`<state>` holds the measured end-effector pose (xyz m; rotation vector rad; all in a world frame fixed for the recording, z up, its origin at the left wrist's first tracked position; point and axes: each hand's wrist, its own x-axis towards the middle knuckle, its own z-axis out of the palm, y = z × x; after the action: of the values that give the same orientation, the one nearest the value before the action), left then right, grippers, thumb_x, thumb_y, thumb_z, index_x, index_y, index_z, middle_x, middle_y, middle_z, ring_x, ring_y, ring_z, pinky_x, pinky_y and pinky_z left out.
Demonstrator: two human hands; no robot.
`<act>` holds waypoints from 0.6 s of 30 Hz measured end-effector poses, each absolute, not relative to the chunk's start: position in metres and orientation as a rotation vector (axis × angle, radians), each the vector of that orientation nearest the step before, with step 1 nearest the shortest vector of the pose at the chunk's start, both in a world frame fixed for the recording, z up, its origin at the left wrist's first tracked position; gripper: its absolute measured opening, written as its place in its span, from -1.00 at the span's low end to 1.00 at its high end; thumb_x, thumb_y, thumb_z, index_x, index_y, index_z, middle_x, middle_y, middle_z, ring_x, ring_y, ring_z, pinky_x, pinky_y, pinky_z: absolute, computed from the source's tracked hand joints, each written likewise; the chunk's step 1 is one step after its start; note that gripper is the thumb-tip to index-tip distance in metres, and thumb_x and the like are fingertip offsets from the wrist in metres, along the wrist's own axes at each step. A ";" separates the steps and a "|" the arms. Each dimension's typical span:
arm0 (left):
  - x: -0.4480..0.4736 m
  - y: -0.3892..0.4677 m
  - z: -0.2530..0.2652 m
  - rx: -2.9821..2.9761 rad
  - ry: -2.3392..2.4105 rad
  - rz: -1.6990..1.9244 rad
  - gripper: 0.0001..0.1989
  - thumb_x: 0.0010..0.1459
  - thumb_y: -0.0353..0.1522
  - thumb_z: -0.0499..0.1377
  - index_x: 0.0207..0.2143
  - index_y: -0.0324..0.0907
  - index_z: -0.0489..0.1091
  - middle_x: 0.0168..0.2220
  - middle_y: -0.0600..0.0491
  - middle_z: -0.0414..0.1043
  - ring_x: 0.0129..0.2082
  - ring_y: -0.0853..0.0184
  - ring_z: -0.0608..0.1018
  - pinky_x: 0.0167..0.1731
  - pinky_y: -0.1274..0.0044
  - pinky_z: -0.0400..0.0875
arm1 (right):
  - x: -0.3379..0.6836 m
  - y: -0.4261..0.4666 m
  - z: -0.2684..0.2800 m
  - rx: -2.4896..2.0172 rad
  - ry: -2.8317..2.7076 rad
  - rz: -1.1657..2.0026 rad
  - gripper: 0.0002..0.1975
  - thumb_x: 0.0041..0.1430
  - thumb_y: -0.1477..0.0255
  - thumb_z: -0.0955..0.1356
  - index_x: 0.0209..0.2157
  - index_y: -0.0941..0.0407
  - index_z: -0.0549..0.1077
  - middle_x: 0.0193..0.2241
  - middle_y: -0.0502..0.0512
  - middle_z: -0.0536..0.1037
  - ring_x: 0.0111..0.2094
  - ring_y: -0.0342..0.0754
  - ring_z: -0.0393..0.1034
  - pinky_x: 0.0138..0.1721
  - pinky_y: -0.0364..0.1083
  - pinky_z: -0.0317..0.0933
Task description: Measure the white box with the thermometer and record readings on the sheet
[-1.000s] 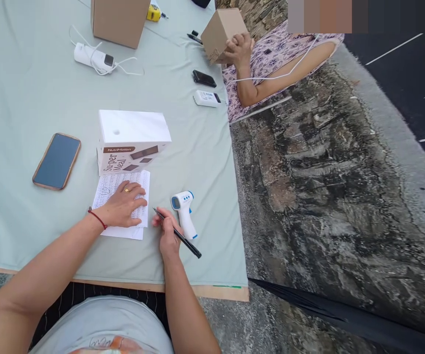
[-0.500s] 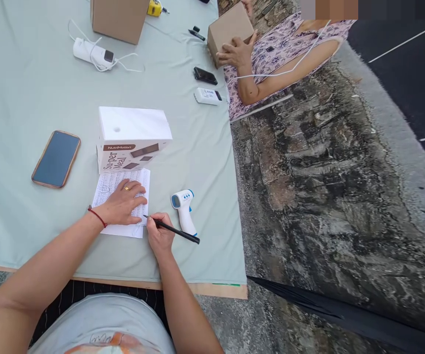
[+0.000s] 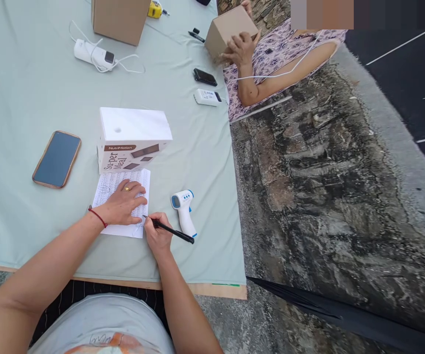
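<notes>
A printed sheet of paper [image 3: 103, 189] lies on the cloth-covered table, its far edge against a white NutriMotion box [image 3: 135, 124]. My left hand [image 3: 126, 202] rests on the sheet with fingers spread, pressing it flat. A black pen [image 3: 173, 230] is pinched in my right hand [image 3: 159, 235] at the sheet's right edge. The pen's tip touches or nearly touches the paper; its back end points right. Just right of that hand lies a white and blue infrared thermometer [image 3: 184, 211].
A phone [image 3: 56, 159] lies at left. Farther back are a white device with a looped cable [image 3: 93, 55], a brown carton [image 3: 120, 22], a yellow tool [image 3: 155, 9], a black device [image 3: 205, 76] and a white one [image 3: 207, 97]. Another person's hands hold a cardboard box [image 3: 230, 32].
The pen's back end has swung slightly left and my right hand has shifted a little left. My left hand stays put. The other person's cardboard box has tilted and shifted slightly.
</notes>
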<state>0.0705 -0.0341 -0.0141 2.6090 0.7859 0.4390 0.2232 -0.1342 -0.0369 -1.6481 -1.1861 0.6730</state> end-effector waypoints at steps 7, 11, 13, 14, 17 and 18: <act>0.070 -0.034 -0.015 2.615 0.781 0.444 -0.65 0.00 -0.23 0.35 -0.16 -0.17 0.47 0.06 -0.14 0.38 0.16 -0.04 0.32 0.22 0.06 0.11 | 0.224 -0.134 -0.037 -1.637 -1.187 0.682 -0.87 0.03 0.33 0.31 -0.52 0.05 0.32 -0.63 -0.11 0.35 -0.57 -0.15 0.19 -0.50 -0.13 0.15; 0.071 -0.034 -0.015 2.615 0.782 0.445 -0.65 0.00 -0.22 0.36 -0.17 -0.17 0.47 0.05 -0.13 0.38 0.16 -0.03 0.32 0.23 0.06 0.10 | 0.223 -0.134 -0.038 -1.650 -1.193 0.692 -0.87 0.03 0.34 0.31 -0.53 0.05 0.31 -0.64 -0.12 0.34 -0.57 -0.15 0.18 -0.50 -0.13 0.15; 0.071 -0.034 -0.015 2.615 0.783 0.440 -0.65 0.00 -0.22 0.36 -0.17 -0.17 0.47 0.05 -0.13 0.39 0.16 -0.02 0.32 0.23 0.06 0.09 | 0.224 -0.134 -0.038 -1.651 -1.192 0.699 -0.87 0.03 0.34 0.31 -0.53 0.05 0.31 -0.64 -0.12 0.34 -0.57 -0.15 0.18 -0.50 -0.13 0.15; 0.071 -0.034 -0.015 2.615 0.784 0.437 -0.65 0.00 -0.22 0.36 -0.17 -0.17 0.47 0.05 -0.13 0.39 0.15 -0.02 0.32 0.24 0.06 0.09 | 0.224 -0.134 -0.037 -1.651 -1.188 0.700 -0.87 0.02 0.34 0.31 -0.53 0.05 0.31 -0.64 -0.12 0.34 -0.57 -0.15 0.18 -0.50 -0.13 0.15; 0.071 -0.034 -0.015 2.615 0.787 0.428 -0.64 -0.01 -0.23 0.36 -0.16 -0.19 0.48 0.06 -0.14 0.39 0.15 -0.03 0.32 0.24 0.06 0.09 | 0.224 -0.134 -0.037 -1.647 -1.175 0.701 -0.87 0.02 0.34 0.31 -0.54 0.06 0.32 -0.64 -0.11 0.35 -0.57 -0.15 0.18 -0.51 -0.13 0.14; 0.071 -0.034 -0.014 2.614 0.786 0.427 -0.63 -0.01 -0.23 0.36 -0.16 -0.19 0.48 0.06 -0.15 0.39 0.15 -0.04 0.32 0.24 0.06 0.09 | 0.224 -0.134 -0.037 -1.647 -1.174 0.699 -0.88 0.01 0.34 0.31 -0.54 0.05 0.32 -0.64 -0.11 0.35 -0.57 -0.15 0.18 -0.51 -0.13 0.14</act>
<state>0.0707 -0.0340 -0.0144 2.6142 0.7858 0.4275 0.2240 -0.1342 -0.0366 -1.6468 -1.1736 0.6988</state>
